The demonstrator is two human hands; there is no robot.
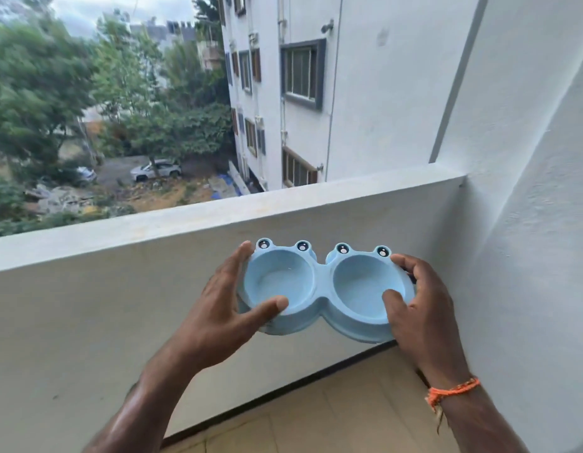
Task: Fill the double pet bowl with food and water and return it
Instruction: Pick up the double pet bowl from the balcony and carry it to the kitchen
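left hand (218, 308): clamped on the left end of the bowl, thumb hooked over the near rim of the left cup, fingers up along the far outer edge.
pale blue plastic double pet bowl with frog-eye bumps (321, 294): held in the air in front of the white balcony parapet wall (120, 305), above the beige tiled floor (349, 403). Long axis runs left-right across the view, roughly level. Openings face up, tilted slightly toward the camera. Eye bumps on the far edge, pointing toward the parapet.
left cup: no food or water visible.
right cup: same, bare blue inside.
right hand (420, 312): gripping the right end, thumb inside the right cup's near rim, fingers curled round the outer edge.
orange thread wristband (452, 392): on the right wrist.
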